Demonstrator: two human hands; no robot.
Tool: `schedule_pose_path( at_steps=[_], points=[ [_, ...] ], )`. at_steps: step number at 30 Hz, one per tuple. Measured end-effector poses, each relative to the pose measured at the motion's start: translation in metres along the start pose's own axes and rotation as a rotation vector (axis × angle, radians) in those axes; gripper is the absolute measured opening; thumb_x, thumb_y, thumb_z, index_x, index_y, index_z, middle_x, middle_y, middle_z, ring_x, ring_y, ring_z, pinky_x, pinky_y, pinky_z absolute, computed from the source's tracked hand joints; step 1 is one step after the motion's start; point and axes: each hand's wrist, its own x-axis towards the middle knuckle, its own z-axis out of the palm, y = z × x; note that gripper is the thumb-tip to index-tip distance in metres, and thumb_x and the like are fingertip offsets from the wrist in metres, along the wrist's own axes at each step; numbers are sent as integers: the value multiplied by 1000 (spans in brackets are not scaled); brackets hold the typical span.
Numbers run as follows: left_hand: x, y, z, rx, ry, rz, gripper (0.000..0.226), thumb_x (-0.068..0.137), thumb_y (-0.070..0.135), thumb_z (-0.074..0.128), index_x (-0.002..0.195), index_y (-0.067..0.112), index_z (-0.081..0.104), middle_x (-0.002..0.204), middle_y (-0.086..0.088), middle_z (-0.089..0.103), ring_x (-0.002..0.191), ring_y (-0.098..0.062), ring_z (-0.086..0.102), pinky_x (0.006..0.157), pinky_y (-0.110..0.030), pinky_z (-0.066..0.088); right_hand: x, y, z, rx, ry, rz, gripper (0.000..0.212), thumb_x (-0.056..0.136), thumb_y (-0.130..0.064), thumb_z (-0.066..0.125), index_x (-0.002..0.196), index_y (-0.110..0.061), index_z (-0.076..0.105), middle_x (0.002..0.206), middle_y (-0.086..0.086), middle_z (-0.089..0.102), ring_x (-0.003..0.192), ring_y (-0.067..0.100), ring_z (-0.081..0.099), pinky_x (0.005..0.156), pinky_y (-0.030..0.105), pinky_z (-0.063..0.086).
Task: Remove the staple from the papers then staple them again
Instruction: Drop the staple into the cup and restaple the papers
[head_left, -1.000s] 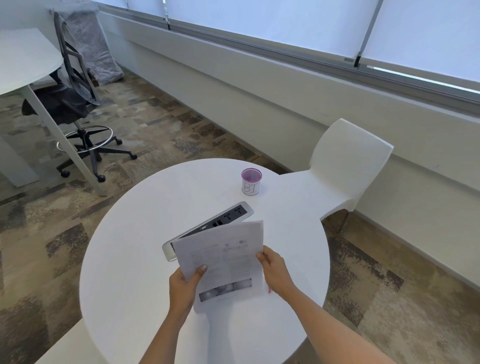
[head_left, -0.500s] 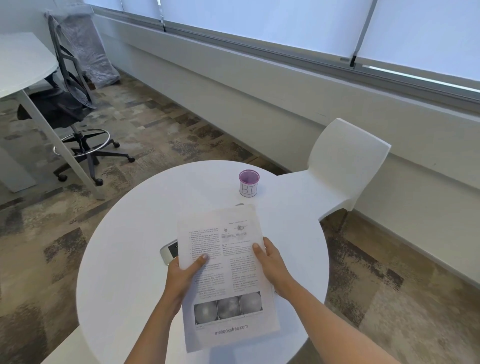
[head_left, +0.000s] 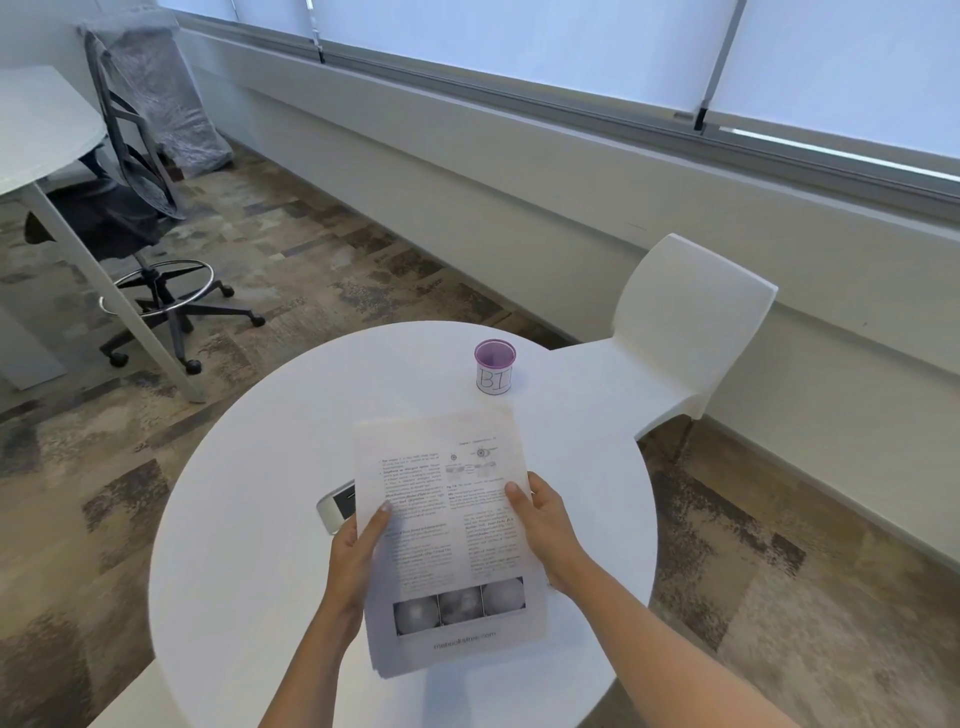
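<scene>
Since one second ago the papers (head_left: 447, 530) have turned flat, printed side up. The left hand (head_left: 353, 556) and right hand (head_left: 545, 535) both grip their side edges, just above the counter (head_left: 249, 519). No staple or stapler is visible; I judge the removal is not yet started.
</scene>
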Motion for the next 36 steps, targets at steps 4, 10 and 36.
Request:
schedule_pose_path(
  at_steps=[4, 10, 36],
  points=[
    [-6, -1, 0, 36, 1, -24, 38, 99, 49, 43, 113, 27, 70, 103, 8, 77, 91, -10, 74, 63, -17, 55, 2, 0, -1, 22, 27, 2, 18, 101, -29, 51, 111, -21, 64, 104, -3, 76, 94, 16, 73, 79, 36, 60],
    [-9, -3, 6, 69, 90, -8, 41, 105, 43, 33, 115, 22, 67, 106, 10, 71, 96, -8, 67, 74, -20, 50, 4, 1, -1, 10, 41, -2, 20, 100, -33, 52, 111, -21, 63, 104, -3, 76, 95, 18, 73, 83, 41, 60],
    [-2, -45, -18, 324, 6, 145, 23, 102, 22, 51, 112, 20, 72, 107, 8, 76, 103, -8, 68, 82, -19, 48, 1, 18, -5, -90, 36, -57, 20, 95, -14, 62, 102, -30, 72, 102, -12, 75, 102, 11, 69, 79, 15, 52]
  ],
)
